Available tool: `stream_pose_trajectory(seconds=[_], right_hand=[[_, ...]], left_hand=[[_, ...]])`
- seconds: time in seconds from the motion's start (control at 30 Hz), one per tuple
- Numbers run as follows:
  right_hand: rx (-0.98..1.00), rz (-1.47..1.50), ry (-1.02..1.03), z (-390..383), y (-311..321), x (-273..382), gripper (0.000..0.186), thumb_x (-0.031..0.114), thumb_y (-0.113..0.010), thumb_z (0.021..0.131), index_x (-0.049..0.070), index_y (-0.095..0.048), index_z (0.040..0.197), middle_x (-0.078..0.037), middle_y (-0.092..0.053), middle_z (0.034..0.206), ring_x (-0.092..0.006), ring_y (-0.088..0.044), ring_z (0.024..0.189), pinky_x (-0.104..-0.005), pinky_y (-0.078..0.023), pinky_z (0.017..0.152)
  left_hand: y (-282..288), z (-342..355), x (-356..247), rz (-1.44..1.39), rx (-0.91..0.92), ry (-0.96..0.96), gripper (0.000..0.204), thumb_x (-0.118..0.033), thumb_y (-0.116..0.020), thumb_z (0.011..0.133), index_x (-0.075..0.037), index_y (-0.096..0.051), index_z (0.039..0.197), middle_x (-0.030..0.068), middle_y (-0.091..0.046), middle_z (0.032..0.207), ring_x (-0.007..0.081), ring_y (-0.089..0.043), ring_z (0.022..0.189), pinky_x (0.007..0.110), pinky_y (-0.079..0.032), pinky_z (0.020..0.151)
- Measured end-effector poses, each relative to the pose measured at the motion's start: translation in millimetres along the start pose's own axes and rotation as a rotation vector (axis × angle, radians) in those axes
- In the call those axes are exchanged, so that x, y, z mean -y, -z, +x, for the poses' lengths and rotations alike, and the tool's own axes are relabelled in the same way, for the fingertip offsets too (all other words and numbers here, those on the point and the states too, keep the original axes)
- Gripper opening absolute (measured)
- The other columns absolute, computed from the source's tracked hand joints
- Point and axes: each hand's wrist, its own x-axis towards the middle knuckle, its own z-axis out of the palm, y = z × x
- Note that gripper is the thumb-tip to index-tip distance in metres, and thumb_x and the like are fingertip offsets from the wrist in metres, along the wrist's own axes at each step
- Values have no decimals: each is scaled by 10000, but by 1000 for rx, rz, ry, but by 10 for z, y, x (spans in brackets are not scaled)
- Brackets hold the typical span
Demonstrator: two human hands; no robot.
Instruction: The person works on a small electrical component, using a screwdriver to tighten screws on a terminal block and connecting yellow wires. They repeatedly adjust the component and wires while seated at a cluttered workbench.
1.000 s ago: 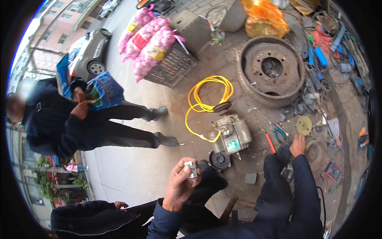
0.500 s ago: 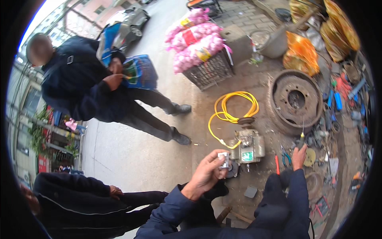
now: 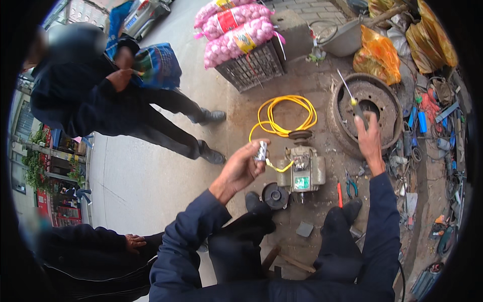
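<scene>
My left hand [image 3: 238, 170] is closed, pinching a small silver block-like metal part [image 3: 261, 151]; its exact kind is too small to tell. In my right hand [image 3: 371, 143] is a screwdriver [image 3: 354, 103] with a dark and yellow handle, its thin shaft pointing up and away over the rusty wheel rim [image 3: 338, 117]. Between the hands, on the ground, stands a grey electric motor [image 3: 315, 171] with a green label and a pulley [image 3: 300, 135] at its far end. A yellow cable [image 3: 274, 118] runs from it into a loose coil. Beside the motor lies a round dark cover [image 3: 275, 196].
Blue-handled pliers [image 3: 351, 187] and a red-handled tool [image 3: 340, 195] lie near my right foot. Assorted tools and scrap [image 3: 421, 121] crowd the right. Pink net bags [image 3: 240, 38] top a black crate [image 3: 251, 70]. Two people stand left, one holding a blue bag [image 3: 163, 63].
My right hand has moved up and away with the screwdriver, from beside the wheel rim to over it. My left hand has shifted slightly left and away, still holding the metal part.
</scene>
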Motion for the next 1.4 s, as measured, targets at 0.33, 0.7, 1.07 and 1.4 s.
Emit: stream_pose_trajectory(seconds=[0.33,0.7,1.07,1.4], right_hand=[[308,444,-248,-806,-175,633,360,141,-788,914,-15,-653,1209,-38,-661,1097,-104,-614,974,-240,-474,886],[481,308,-54,-1061,-629,379,317,45,-790,796,-32,-697,1089,-145,-715,1006,-215,-677,877,-313,-519,786],[545,277,-59,-1132,-904,378,303,37,-793,798,-21,-698,1080,-139,-720,977,-212,-674,852,-318,-518,774],[580,269,-133,-1143,-1005,398,291,39,-775,823,-21,-697,1097,-106,-709,955,-181,-668,858,-302,-511,777]], left_hand=[[813,769,881,-510,-84,-17,318,-261,-481,1116,3,-554,1279,75,-564,924,156,-507,741,285,-418,646],[1216,838,1336,-558,-141,43,307,-281,-430,1125,-35,-571,1243,92,-591,978,175,-519,719,308,-419,630],[1343,745,1409,-445,-164,-7,317,-275,-465,1110,-35,-570,1291,101,-612,1014,178,-568,756,306,-447,646],[1383,730,1408,-357,-164,-60,329,-294,-499,1107,-24,-571,1282,94,-602,978,159,-562,763,290,-446,647]])
